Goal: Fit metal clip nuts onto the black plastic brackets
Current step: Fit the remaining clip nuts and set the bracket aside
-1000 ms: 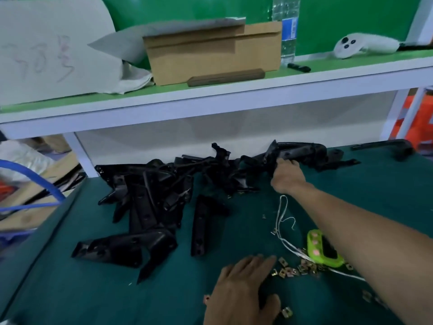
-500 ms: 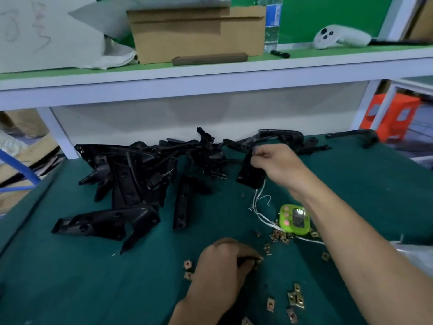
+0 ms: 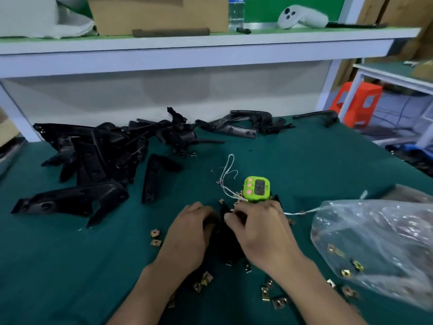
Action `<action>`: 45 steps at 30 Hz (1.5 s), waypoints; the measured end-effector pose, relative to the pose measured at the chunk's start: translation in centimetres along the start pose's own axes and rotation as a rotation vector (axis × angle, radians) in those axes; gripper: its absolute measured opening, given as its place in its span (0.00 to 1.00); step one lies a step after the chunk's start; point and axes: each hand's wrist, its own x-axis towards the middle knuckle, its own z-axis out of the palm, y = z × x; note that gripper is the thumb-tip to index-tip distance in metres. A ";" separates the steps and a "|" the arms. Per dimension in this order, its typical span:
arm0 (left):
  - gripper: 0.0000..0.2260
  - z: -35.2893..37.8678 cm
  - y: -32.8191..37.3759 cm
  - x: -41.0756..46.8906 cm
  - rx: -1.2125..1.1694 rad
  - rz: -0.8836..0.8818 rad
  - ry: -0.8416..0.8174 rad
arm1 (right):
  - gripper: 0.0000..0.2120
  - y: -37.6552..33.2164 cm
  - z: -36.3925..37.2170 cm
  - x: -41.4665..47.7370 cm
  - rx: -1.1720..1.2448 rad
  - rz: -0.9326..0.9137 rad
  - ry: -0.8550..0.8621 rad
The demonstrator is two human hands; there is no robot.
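Brass-coloured clip nuts [image 3: 203, 281] lie scattered on the green-covered table [image 3: 70, 266] around both wrists. A matte black bracket [image 3: 226, 242] sits between the hands. The left hand [image 3: 187, 233] curls round its left side and the right hand [image 3: 262, 231] pinches its upper edge. Beyond the fingertips stands a green timer [image 3: 256, 188], then the bracket pile [image 3: 98, 151] under a white shelf [image 3: 187, 57].

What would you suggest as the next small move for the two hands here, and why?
Probably press a nut onto the black bracket, at its upper edge. The left hand and right hand both grip that bracket before the green timer, fingers curled at its top. Whether a nut is pinched there is hidden; if not, loose clip nuts lie on the mat nearby.
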 end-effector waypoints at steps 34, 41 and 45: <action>0.06 -2.4 -0.7 0.7 -0.592 -0.341 0.095 | 0.12 0.3 -2.6 -0.8 0.465 -0.068 0.183; 0.08 -2.7 -0.2 0.5 -0.660 -0.350 0.146 | 0.13 0.2 -2.9 0.2 1.528 0.506 -0.300; 0.10 -1.9 -0.2 0.6 -0.648 -0.385 0.158 | 0.24 0.7 -1.4 0.1 1.504 0.653 -0.660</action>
